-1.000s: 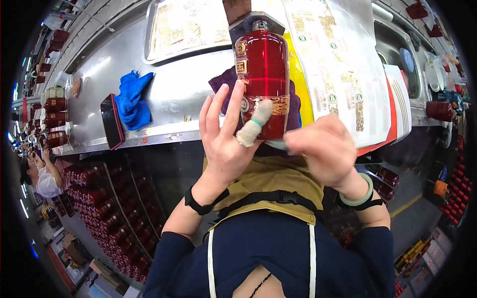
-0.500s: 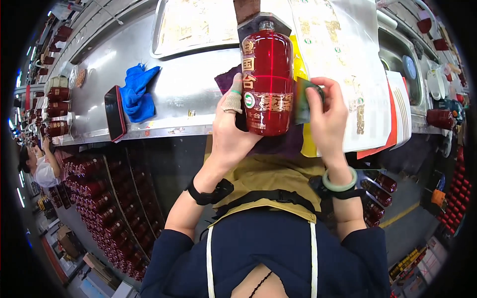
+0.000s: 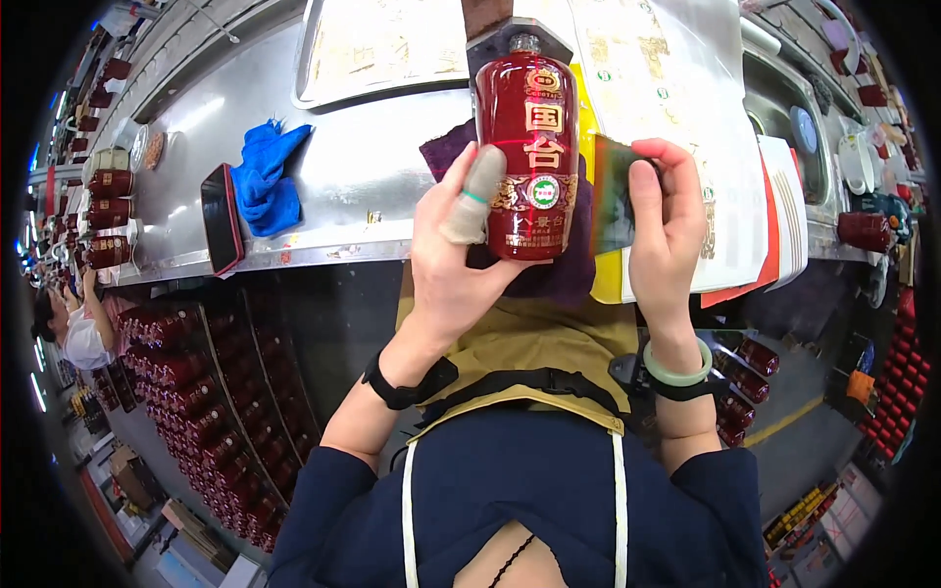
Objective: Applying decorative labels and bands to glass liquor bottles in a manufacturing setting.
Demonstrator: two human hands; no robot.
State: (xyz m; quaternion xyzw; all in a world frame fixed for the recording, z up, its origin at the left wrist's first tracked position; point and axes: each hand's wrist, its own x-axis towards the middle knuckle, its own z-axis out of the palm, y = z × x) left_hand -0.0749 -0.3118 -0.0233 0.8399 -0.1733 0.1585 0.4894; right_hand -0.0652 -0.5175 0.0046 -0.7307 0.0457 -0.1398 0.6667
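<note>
A dark red glass bottle [image 3: 524,147] with gold lettering, a gold band and a round green-and-white emblem lies neck away from me, at the table's front edge. My left hand [image 3: 451,260] is closed around its lower left side, a knitted cover with a green band on one finger. To the right, my right hand [image 3: 669,230] pinches a thin, dark green flat sheet [image 3: 614,196], likely a scraper, held just off the bottle. A dark purple cloth [image 3: 446,152] lies beneath the bottle, and a grey angular holder [image 3: 557,41] shows around its neck.
White sheets with gold decals [image 3: 676,59] cover the table's right side, near a sink [image 3: 821,157]. A metal tray [image 3: 314,93] holds more decals. Left are a blue cloth [image 3: 265,181] and a phone [image 3: 222,218]. Racks of red bottles [image 3: 186,392] fill the lower left; a person [image 3: 86,333] is beyond.
The bottle has rolled in my left hand, so its gold lettering and emblem now face up. My right hand with the green sheet has moved slightly right, away from the bottle.
</note>
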